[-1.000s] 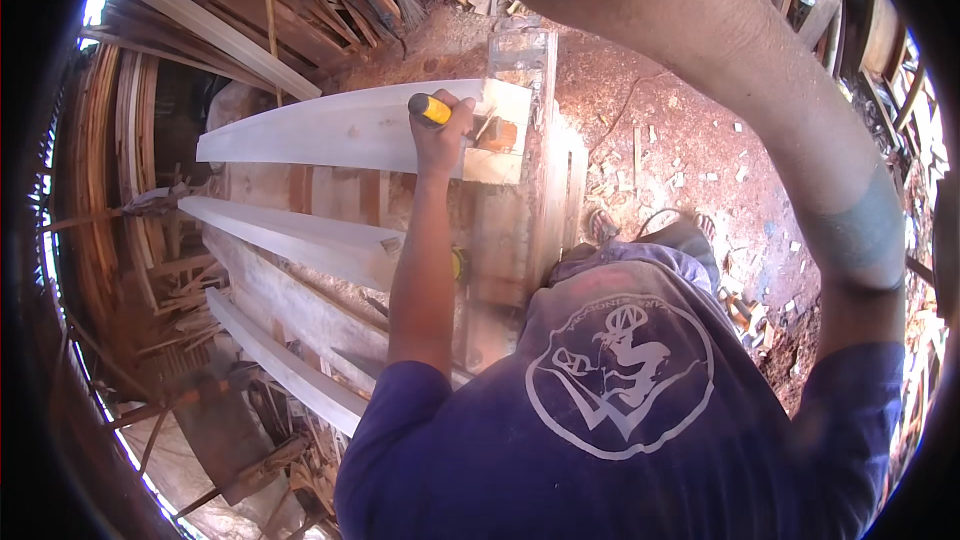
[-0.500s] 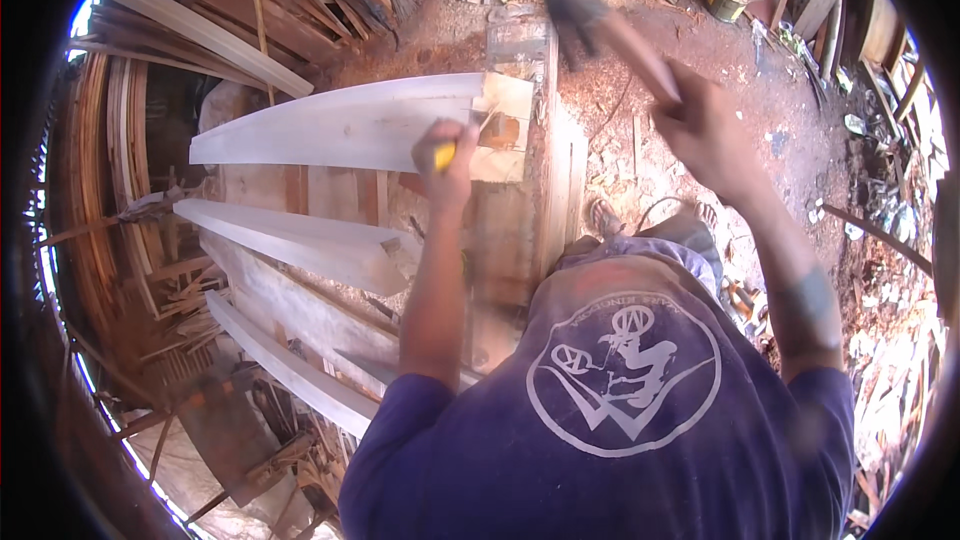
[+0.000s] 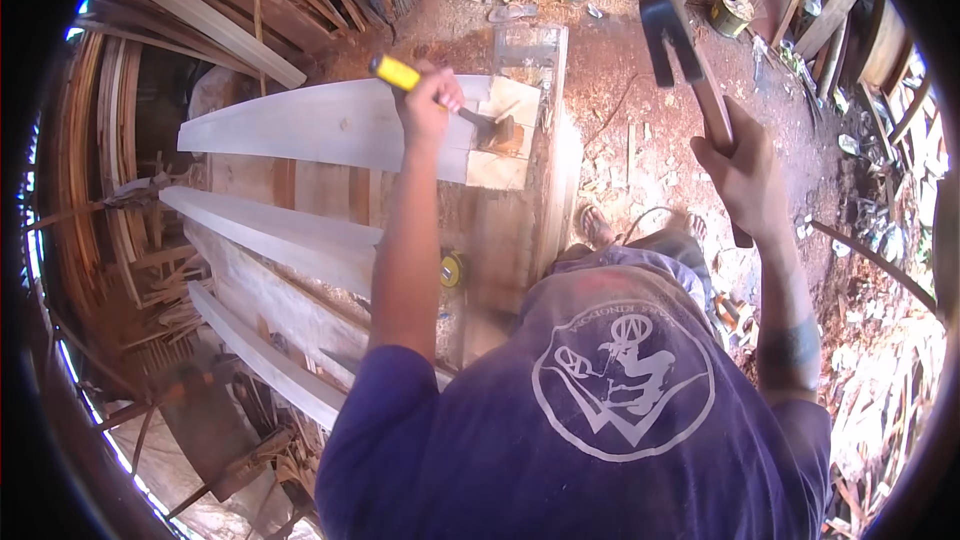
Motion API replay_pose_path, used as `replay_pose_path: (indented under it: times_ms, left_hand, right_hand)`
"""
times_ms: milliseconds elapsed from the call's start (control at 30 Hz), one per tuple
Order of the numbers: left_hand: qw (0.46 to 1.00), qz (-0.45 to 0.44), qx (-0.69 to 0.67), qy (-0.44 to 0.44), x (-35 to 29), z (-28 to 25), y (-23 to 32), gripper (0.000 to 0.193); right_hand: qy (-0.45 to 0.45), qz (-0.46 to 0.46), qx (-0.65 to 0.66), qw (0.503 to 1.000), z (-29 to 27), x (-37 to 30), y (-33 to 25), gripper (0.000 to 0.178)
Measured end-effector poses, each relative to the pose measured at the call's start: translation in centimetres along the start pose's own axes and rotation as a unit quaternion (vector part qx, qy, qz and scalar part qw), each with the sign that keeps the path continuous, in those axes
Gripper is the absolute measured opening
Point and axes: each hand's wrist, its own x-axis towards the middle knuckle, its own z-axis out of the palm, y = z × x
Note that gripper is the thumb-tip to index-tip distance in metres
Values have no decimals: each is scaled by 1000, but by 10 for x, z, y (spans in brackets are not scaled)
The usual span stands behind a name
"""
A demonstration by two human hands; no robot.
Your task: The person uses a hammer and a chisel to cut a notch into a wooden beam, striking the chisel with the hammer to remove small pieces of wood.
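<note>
My left hand (image 3: pixel 428 108) is closed around a chisel (image 3: pixel 396 72) with a yellow and black handle. The chisel lies slanted, its blade reaching into a notch (image 3: pixel 506 136) cut near the end of a pale wooden board (image 3: pixel 330 120). That board lies across a workbench and narrows toward its far left end. Up on the right, my right hand (image 3: pixel 744 168) grips a claw hammer (image 3: pixel 690 55) by its wooden handle. The hammer's dark head is raised well away from the chisel.
Two more pale boards, a middle one (image 3: pixel 280 225) and a nearer one (image 3: pixel 260 355), lie below the notched one. A round yellow-black tape measure (image 3: pixel 452 269) rests on the bench. Wood scraps and shavings cover the floor; paint cans (image 3: pixel 732 12) stand at the back.
The chisel has tipped from steep to a low slant, its handle swinging up and left with my left hand. My right hand has shifted right and down, carrying the hammer farther away.
</note>
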Motion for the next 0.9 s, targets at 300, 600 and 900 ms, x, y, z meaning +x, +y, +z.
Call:
replay_pose_path:
  times_ms: [300, 600, 900]
  left_hand:
    - [933, 237, 271, 26, -36, 15, -36, 18]
    - [919, 275, 278, 56, -46, 35, -34, 17]
    - [919, 252, 299, 51, -29, 17, -40, 6]
  right_hand:
    - [-41, -95, -39, 994, 12, 10, -11, 16]
    - [170, -462, -16, 870, 4, 28, -102, 18]
    - [-82, -333, -233, 910, 28, 40, -86, 26]
